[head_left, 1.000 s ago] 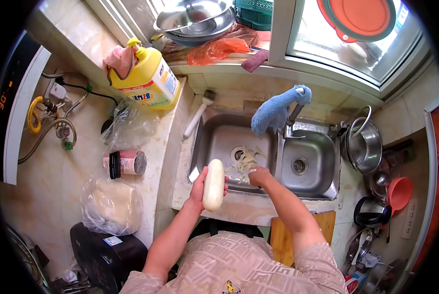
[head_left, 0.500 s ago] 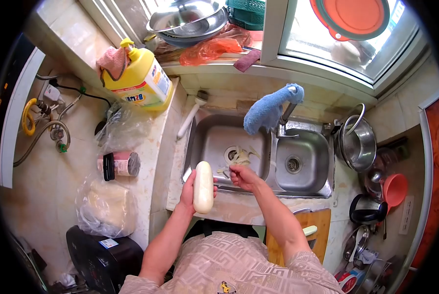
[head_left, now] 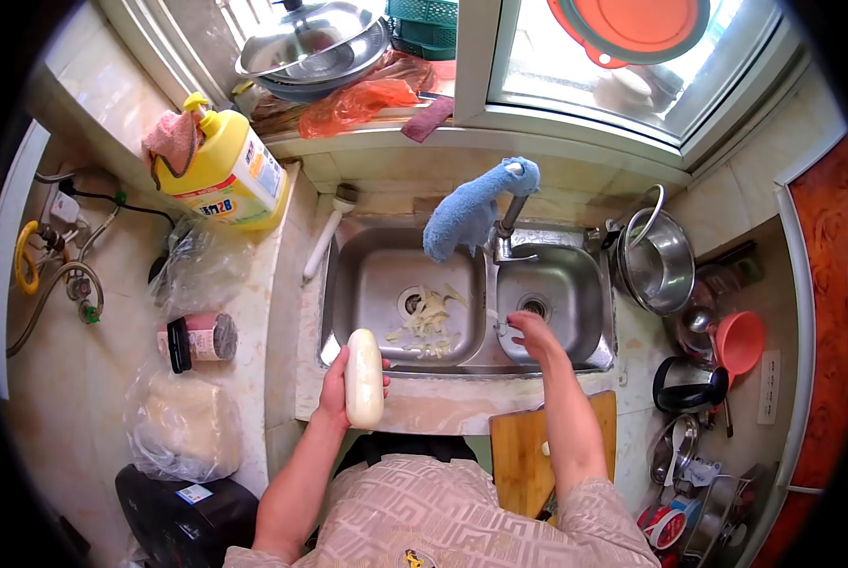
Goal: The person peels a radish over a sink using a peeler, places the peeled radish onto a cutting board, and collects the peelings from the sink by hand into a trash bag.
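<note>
A long, pale peeled vegetable (head_left: 364, 379) rests upright in my left hand (head_left: 334, 383), whose fingers wrap around it in front of the large sink basin (head_left: 367, 265). My right hand (head_left: 532, 333) is over the near part of the small basin (head_left: 575, 284), with its fingers bent around a small, whitish thing too unclear to name. Pale peelings (head_left: 431, 320) lie near the drain in the large basin. A blue cloth (head_left: 464, 210) covers the end of the faucet (head_left: 507, 232).
Left of the sink stand a yellow pump bottle (head_left: 230, 175), a pink-labelled jar (head_left: 200, 342) and a bagged block (head_left: 185, 426). A wooden cutting board (head_left: 519, 454) lies under my right forearm. Metal bowls (head_left: 665, 270) stand right of the sink.
My right hand has moved from the peelings in the large basin rightward to the small basin. My left hand still holds the pale vegetable. The view has shifted to the right.
</note>
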The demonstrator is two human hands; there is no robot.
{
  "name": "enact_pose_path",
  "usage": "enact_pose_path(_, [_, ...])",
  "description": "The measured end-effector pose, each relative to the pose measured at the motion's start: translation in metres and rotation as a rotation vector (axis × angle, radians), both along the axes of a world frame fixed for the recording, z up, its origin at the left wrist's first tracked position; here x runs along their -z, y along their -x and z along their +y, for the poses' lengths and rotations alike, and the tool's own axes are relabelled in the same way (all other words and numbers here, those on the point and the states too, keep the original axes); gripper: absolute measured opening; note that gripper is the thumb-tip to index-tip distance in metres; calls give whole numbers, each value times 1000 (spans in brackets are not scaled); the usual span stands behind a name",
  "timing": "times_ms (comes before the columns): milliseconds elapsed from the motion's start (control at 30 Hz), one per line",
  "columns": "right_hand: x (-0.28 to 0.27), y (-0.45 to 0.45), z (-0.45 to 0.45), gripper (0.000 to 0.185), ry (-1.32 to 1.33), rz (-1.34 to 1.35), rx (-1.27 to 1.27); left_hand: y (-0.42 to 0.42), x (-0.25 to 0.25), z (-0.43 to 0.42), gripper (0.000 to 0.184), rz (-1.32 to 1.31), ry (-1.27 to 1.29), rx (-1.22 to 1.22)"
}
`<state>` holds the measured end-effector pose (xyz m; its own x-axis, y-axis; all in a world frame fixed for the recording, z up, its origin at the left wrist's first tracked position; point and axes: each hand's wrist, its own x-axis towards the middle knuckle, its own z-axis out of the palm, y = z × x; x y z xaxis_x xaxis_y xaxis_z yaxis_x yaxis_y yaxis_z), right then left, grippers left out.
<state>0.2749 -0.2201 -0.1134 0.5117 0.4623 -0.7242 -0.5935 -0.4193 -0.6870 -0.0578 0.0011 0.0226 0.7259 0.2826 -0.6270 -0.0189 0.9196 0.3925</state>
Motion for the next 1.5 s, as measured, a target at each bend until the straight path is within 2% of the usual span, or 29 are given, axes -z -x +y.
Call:
enact_pose_path(100, [20,7,14,20,51,53,-70,-1,0,-5,59,16,0,13])
enact_pose_path(133, [21,14,20,19,89,-57,1,-1,-2,-6,59,25,-5,16])
enact_pose_path(233, [50,19,25,21,230,-471,-107,2,-5,-7,60,19,7,0])
enact_pose_path(333, [64,29,35,29,152,-650,-41,7,-1,-5,60,13,22,-23])
enact_pose_path(433, [7,48,59,27,9,-724,-17,10,-1,-3,60,42,5,-30])
enact_pose_path(533, [-4,53,68,29,-68,-534,-14,14,1,-1,60,22,16,-47])
enact_pose_path(633, [11,41,48,30,136,-1057,-32,16,-3,-1,61,13,-1,-60])
enact_pose_path(733, [28,35,28,28,192,-585,-6,20,-3,0,61,35,6,-80])
enact_pose_path(833, [13,48,28,25,101,-333,32,21,2,1,60,25,15,-67])
enact_pose_path(933, [-25,74,36,23,28,-382,-21,21,1,0,60,29,2,-66])
enact_pose_path(1033, [10,67,37,21,33,-428,84,21,7,2,60,16,12,-57])
enact_pose_path(1133, [41,39,34,18,12,-438,319,16,3,0,59,32,-1,-39])
enact_pose_path(1233, [44,29,32,16,-71,147,377,13,-1,-3,59,28,19,-34])
enact_pose_path(1267, [42,28,29,14,-105,170,350,12,-3,-5,58,24,17,-32])
enact_pose_path(1367, [25,37,31,15,-132,-78,155,11,-9,-6,57,21,8,-41])
enact_pose_path(1500, [-18,63,30,17,-183,-97,282,15,-3,-4,58,28,24,-44])
